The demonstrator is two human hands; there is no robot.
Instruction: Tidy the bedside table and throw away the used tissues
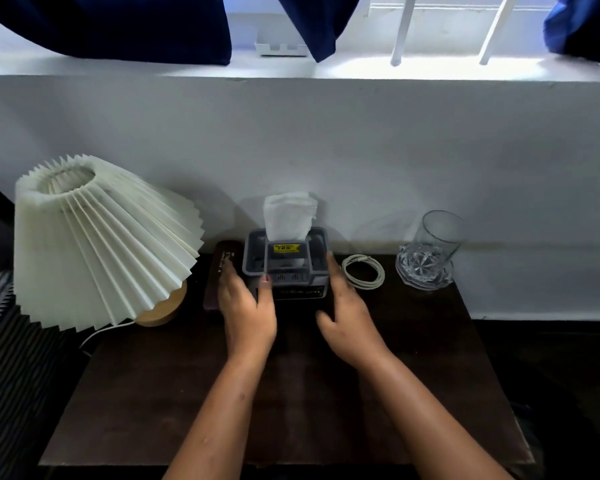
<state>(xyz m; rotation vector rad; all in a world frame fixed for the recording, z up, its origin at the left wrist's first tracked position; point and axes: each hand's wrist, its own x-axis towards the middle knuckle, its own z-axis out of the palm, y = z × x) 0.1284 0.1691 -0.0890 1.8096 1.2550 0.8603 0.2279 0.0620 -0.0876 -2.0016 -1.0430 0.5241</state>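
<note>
A grey tissue holder (284, 263) with a yellow sticker stands at the back of the dark bedside table (413, 375), white tissues (289, 216) sticking up out of it. My left hand (246, 311) presses its left side, thumb on the front. My right hand (349, 317) lies flat against its right side. Both hands clasp the holder between them. No loose used tissue shows on the table.
A pleated white lamp (101, 244) on a wooden base stands at the left. A dark case (219, 271) lies between lamp and holder. A coiled white cable (363, 271) and a clear glass (428, 252) sit to the right. A white wall rises behind.
</note>
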